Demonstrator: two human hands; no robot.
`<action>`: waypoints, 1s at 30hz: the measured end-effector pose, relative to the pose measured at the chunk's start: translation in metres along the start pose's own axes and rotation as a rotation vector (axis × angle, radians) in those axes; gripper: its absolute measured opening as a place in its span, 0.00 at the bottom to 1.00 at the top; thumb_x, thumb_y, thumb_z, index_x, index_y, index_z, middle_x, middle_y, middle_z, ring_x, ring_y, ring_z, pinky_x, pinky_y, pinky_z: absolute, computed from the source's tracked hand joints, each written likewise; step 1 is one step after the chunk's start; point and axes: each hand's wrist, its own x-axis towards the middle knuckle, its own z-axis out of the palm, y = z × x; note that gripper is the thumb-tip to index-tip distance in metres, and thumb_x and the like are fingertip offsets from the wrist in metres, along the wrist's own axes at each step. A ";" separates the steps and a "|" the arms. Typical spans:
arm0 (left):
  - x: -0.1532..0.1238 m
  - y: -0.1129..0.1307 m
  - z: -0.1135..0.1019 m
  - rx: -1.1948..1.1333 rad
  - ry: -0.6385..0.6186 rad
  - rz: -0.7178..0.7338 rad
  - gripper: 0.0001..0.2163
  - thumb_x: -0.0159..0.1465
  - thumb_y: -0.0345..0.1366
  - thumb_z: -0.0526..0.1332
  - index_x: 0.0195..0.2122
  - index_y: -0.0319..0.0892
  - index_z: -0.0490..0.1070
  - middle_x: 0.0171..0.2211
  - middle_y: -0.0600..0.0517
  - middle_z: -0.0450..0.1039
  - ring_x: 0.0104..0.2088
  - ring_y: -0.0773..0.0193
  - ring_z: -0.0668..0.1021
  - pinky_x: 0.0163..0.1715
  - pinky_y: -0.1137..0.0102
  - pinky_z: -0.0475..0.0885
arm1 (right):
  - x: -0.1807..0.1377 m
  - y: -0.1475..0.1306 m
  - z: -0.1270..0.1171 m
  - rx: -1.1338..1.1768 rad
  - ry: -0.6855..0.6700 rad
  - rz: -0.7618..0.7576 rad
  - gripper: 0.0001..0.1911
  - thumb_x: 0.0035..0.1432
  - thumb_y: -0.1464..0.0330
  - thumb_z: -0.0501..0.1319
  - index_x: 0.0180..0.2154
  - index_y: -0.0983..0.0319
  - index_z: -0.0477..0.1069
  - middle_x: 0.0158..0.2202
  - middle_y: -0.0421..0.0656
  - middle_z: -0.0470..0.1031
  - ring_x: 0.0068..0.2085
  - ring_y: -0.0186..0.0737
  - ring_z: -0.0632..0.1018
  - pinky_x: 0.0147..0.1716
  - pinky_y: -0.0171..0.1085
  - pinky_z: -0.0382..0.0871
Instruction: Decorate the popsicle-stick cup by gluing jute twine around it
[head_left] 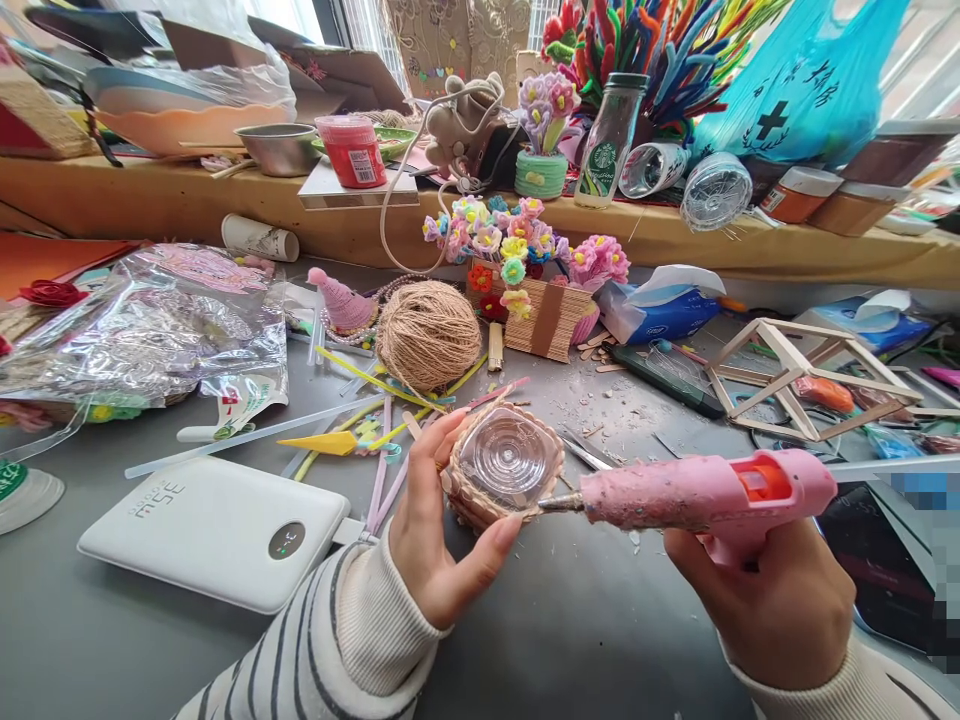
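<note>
My left hand (442,540) grips a small container (511,456) with a clear, ringed plastic face and a brown, scalloped rim. Its thumb lies along the near edge and the fingers wrap the far left side. In my right hand (780,590) is a pink hot glue gun (675,492), its handle inside my closed fingers. The metal nozzle touches or nearly touches the container's lower right rim; I cannot tell which. Just behind the nozzle lie scissors (589,450), partly hidden.
A ball of twine (429,335) sits behind my left hand. At left lies a white power bank (214,530). A wooden stick frame (810,380) stands at right, near a green-black utility knife (664,380). Crochet flowers (517,240) and a shelf edge (330,225) line the back.
</note>
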 end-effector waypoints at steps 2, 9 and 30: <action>0.000 -0.001 0.000 -0.002 0.002 0.005 0.32 0.59 0.46 0.62 0.61 0.46 0.51 0.58 0.44 0.64 0.57 0.48 0.68 0.60 0.52 0.59 | 0.000 -0.001 0.000 -0.022 0.011 -0.002 0.10 0.49 0.60 0.54 0.28 0.59 0.65 0.16 0.34 0.56 0.18 0.35 0.65 0.20 0.35 0.63; 0.000 -0.003 0.000 -0.005 -0.008 0.030 0.32 0.59 0.45 0.62 0.62 0.46 0.50 0.58 0.43 0.64 0.58 0.49 0.68 0.60 0.53 0.59 | -0.002 0.001 -0.001 -0.073 0.025 -0.013 0.10 0.50 0.61 0.53 0.28 0.60 0.67 0.16 0.34 0.56 0.18 0.35 0.65 0.21 0.34 0.64; 0.004 -0.001 -0.001 -0.007 -0.031 0.101 0.31 0.60 0.41 0.62 0.62 0.46 0.49 0.60 0.45 0.63 0.59 0.54 0.68 0.62 0.58 0.58 | -0.001 0.006 -0.002 -0.041 0.024 -0.063 0.18 0.52 0.61 0.54 0.40 0.64 0.74 0.16 0.36 0.65 0.18 0.38 0.72 0.22 0.35 0.68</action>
